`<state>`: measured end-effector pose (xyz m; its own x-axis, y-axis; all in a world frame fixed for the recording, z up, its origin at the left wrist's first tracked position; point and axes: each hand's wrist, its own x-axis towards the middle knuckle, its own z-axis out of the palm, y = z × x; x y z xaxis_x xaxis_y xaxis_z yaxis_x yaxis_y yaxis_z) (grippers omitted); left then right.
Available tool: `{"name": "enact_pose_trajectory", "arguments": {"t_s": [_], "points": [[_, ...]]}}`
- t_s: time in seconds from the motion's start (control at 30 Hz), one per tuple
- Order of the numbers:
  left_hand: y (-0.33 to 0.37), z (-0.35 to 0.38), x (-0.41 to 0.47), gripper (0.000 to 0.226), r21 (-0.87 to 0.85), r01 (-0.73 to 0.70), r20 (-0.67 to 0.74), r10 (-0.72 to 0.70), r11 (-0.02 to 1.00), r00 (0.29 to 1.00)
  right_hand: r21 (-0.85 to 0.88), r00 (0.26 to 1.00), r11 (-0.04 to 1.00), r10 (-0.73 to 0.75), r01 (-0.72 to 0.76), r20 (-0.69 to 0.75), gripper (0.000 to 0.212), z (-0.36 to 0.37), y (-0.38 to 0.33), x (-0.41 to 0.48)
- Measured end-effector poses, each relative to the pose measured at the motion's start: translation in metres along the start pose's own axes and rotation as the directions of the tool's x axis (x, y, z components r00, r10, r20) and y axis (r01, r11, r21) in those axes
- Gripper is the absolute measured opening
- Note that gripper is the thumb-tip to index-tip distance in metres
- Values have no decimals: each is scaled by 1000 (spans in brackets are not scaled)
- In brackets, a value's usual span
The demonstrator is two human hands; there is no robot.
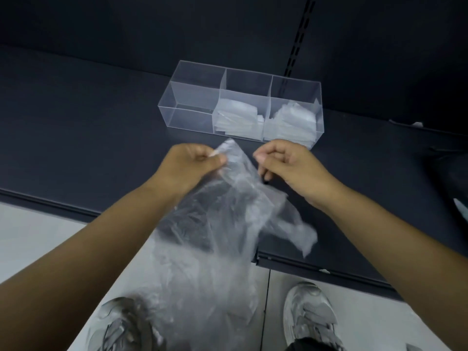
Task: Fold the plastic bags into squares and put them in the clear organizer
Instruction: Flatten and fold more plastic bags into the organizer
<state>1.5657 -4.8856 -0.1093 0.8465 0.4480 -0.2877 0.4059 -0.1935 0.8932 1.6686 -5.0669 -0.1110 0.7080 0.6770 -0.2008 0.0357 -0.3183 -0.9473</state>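
**anon:** so where's the bag at right now?

**me:** The plastic bag is up in the air in front of me. It hangs loose and crinkly past the front edge of the dark shelf, down toward the pale floor and my grey sneakers. My left hand pinches its top corner between thumb and fingers.

**anon:** and the other hand?

**me:** My right hand is level with the left, fingers curled in, tips just beside the bag's right edge. Honestly can't tell if it's got any plastic or is just closed up next to it.

**anon:** organizer?

**me:** The clear organizer sits on the shelf just behind my hands, three compartments in a row. Folded bags are stacked in the middle one and the right one.
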Motion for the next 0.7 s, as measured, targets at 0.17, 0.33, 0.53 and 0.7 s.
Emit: {"name": "enact_pose_trajectory", "arguments": {"t_s": [0.17, 0.33, 0.53, 0.7], "points": [[-19, -16, 7, 20, -103, 122, -197, -141, 987, 970, 14, 985, 995, 101, -100, -137, 47, -20, 21, -42], [-28, -19, 12, 18, -157, 149, -279, -188, 976, 942, -121, 979, 985, 97, -119, -178, 52, -2, 39, -55], [-39, -20, 14, 19, -184, 158, -274, -205, 970, 940, -196, 980, 980, 2, -42, -199, 43, -3, 42, -32], [-48, -24, 19, 18, -247, 176, -304, -249, 953, 920, -197, 971, 980, -65, 18, -231, 21, -15, 37, -25]]}}
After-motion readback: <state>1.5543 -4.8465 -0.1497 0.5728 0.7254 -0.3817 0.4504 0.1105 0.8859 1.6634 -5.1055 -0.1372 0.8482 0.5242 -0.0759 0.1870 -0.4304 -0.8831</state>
